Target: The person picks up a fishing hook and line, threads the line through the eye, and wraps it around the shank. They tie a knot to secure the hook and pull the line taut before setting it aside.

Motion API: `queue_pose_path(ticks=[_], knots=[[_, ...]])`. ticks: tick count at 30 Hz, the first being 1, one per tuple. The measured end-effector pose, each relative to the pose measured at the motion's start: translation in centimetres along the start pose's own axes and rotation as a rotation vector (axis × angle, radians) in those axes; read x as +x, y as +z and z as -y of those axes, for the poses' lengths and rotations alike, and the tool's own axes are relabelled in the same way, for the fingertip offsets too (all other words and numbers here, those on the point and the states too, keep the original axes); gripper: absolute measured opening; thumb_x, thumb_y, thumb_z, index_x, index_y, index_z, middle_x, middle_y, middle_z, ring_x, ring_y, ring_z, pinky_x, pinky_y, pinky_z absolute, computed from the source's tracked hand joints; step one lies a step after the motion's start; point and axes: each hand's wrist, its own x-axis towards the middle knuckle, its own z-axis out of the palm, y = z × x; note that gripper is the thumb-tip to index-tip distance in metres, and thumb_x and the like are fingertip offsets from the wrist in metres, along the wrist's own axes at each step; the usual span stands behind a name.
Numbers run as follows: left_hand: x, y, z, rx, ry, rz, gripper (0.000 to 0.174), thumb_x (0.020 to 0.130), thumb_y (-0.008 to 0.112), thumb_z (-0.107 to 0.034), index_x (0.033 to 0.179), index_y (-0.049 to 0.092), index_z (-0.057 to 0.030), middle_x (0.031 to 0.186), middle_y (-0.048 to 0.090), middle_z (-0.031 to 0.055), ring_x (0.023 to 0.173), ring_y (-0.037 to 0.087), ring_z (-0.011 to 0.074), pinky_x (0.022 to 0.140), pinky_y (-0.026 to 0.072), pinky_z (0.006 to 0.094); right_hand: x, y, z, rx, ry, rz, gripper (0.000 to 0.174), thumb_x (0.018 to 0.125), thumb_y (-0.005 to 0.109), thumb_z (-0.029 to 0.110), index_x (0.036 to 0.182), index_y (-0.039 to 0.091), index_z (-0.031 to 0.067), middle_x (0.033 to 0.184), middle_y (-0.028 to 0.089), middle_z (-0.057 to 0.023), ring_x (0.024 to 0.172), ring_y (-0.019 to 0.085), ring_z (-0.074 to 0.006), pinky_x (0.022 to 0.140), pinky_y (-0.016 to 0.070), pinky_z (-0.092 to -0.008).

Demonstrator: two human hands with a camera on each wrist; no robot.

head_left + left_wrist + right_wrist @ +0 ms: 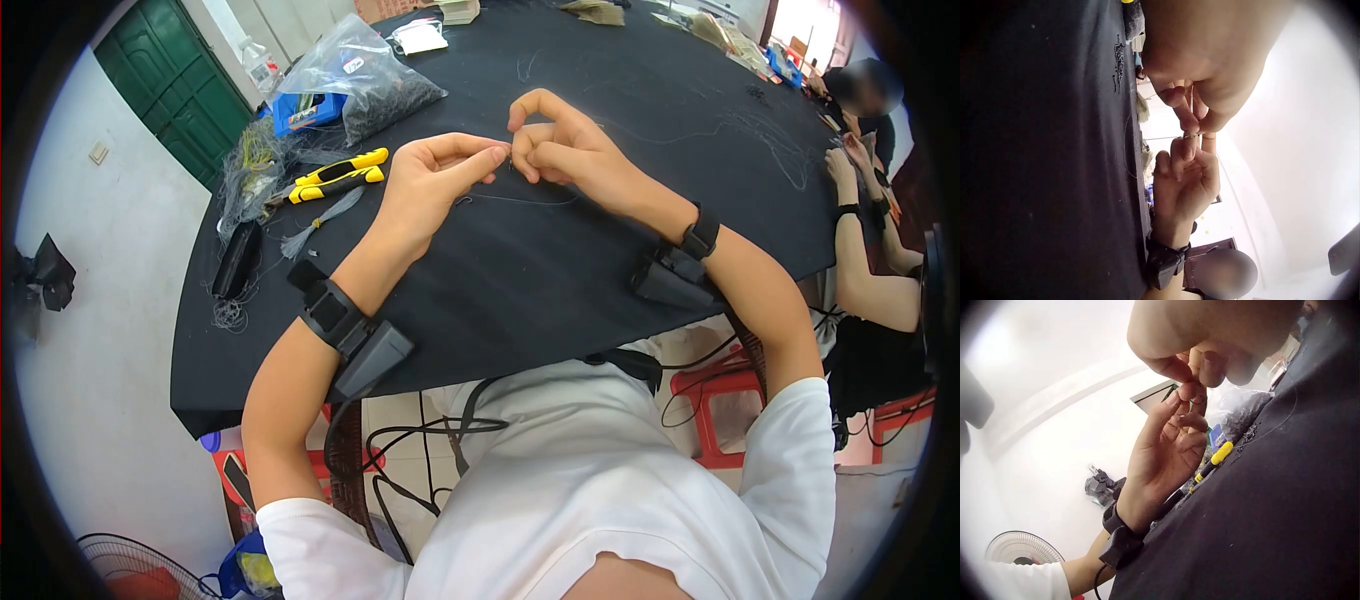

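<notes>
My left hand [428, 188] pinches a small dark hook [1198, 399] between thumb and forefinger, above the black-covered table. Facing it at the fingertips, my right hand [585, 160] holds thin fishing line between thumb and curled fingers, its forefinger arched up. Most of the hook is hidden by the fingers. A loose length of fishing line [530, 200] shows below the hands against the cloth, and it arcs beside them in the right wrist view. Yellow-and-black pliers [337, 176] lie to the left of my left hand, with a bundle of grey line [322, 222] beside them.
A clear plastic bag [385, 95] of small dark pieces stands beyond the pliers, next to a blue box [305, 112]. Tangled line [250, 175] and a black case [238, 260] lie at the left edge. Another person [870, 200] sits at the right.
</notes>
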Motion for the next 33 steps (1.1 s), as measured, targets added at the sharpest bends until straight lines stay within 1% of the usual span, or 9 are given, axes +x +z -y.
queue_pose_path(ticks=[5, 8, 11, 14, 17, 23, 26, 29, 33], knots=[[-0.1, 0.0, -0.2, 0.027, -0.02, -0.016, 0.018, 0.079, 0.067, -0.012, 0.091, 0.067, -0.0001, 0.073, 0.063, 0.0016, 0.063, 0.052, 0.0027, 0.052, 0.0342, 0.0147, 0.1, 0.1, -0.8, -0.025, -0.009, 0.003, 0.02, 0.082, 0.04, 0.003, 0.102, 0.04, 0.0075, 0.071, 0.052, -0.0028, 0.055, 0.035, -0.0023, 0.047, 0.0258, -0.0175], [0.0, -0.1, 0.0, 0.003, 0.002, -0.014, 0.017, 0.079, 0.067, -0.012, 0.09, 0.067, -0.0003, 0.074, 0.063, 0.0017, 0.063, 0.051, 0.0025, 0.052, 0.0339, 0.0144, 0.0, -0.1, 0.0, -0.069, 0.071, -0.016, 0.013, 0.082, 0.046, 0.005, 0.095, 0.044, 0.0043, 0.068, 0.053, -0.0011, 0.063, 0.045, -0.0038, 0.054, 0.0312, -0.0183], [-0.1, -0.1, -0.4, 0.002, -0.028, -0.02, 0.019, 0.08, 0.065, -0.015, 0.093, 0.066, -0.0006, 0.075, 0.06, -0.0017, 0.064, 0.048, 0.0014, 0.053, 0.0331, 0.0141, 0.0, 0.1, 0.0, -0.161, 0.01, -0.062, 0.009, 0.083, 0.05, 0.007, 0.091, 0.049, 0.0028, 0.067, 0.053, 0.0004, 0.062, 0.046, -0.0023, 0.053, 0.0323, -0.0174], [-0.1, 0.0, -0.4, -0.005, -0.026, -0.051, 0.019, 0.081, 0.065, -0.015, 0.093, 0.065, -0.0008, 0.075, 0.059, -0.0017, 0.064, 0.047, 0.001, 0.054, 0.0334, 0.0137, 0.4, -0.2, -1.2, -0.203, -0.036, -0.116, 0.009, 0.083, 0.055, 0.01, 0.087, 0.054, 0.0021, 0.068, 0.054, 0.0025, 0.061, 0.046, -0.0014, 0.053, 0.0338, -0.0169], [-0.2, 0.0, -0.4, -0.014, -0.02, -0.049, 0.02, 0.081, 0.065, -0.016, 0.095, 0.065, -0.0007, 0.077, 0.06, -0.0012, 0.065, 0.047, 0.0009, 0.054, 0.034, 0.0131, 0.3, -0.3, -1.0, -0.195, 0.001, -0.117, 0.013, 0.083, 0.059, 0.014, 0.085, 0.056, 0.0017, 0.069, 0.053, 0.0038, 0.061, 0.046, -0.0012, 0.054, 0.0356, -0.0175], [0.0, -0.2, -0.3, -0.02, 0.012, -0.065, 0.021, 0.083, 0.062, -0.015, 0.097, 0.064, 0.0007, 0.093, 0.064, 0.0031, 0.071, 0.048, 0.0019, 0.056, 0.0344, 0.0137, 0.4, 0.2, -0.9, -0.116, -0.039, -0.256, 0.015, 0.084, 0.061, 0.016, 0.088, 0.057, 0.0023, 0.071, 0.055, 0.0031, 0.064, 0.05, -0.0019, 0.053, 0.0365, -0.0158], [-0.1, -0.1, -0.5, -0.007, 0.0, -0.049, 0.021, 0.083, 0.061, -0.014, 0.098, 0.064, 0.0011, 0.097, 0.064, 0.0043, 0.073, 0.048, 0.0023, 0.057, 0.0346, 0.0142, 0.5, 0.0, -1.2, -0.128, -0.059, -0.235, 0.015, 0.084, 0.06, 0.016, 0.089, 0.057, 0.0029, 0.072, 0.056, 0.003, 0.066, 0.052, -0.0019, 0.052, 0.0364, -0.0152], [0.0, -0.2, -0.2, -0.022, -0.001, -0.047, 0.021, 0.083, 0.062, -0.014, 0.098, 0.064, 0.0011, 0.096, 0.064, 0.004, 0.072, 0.049, 0.0025, 0.058, 0.035, 0.014, 0.2, 0.2, -0.5, -0.158, 0.006, -0.214, 0.015, 0.085, 0.059, 0.017, 0.091, 0.056, 0.0033, 0.071, 0.056, 0.0029, 0.065, 0.051, -0.0017, 0.051, 0.0362, -0.0156], [0.0, -0.2, -0.2, -0.018, 0.008, -0.055, 0.021, 0.083, 0.062, -0.013, 0.098, 0.064, 0.001, 0.094, 0.064, 0.0035, 0.072, 0.05, 0.0026, 0.058, 0.0353, 0.014, 0.1, 0.2, -0.5, -0.169, 0.002, -0.198, 0.015, 0.085, 0.059, 0.017, 0.091, 0.056, 0.0036, 0.07, 0.056, 0.0032, 0.064, 0.05, -0.0012, 0.05, 0.0355, -0.0156]])
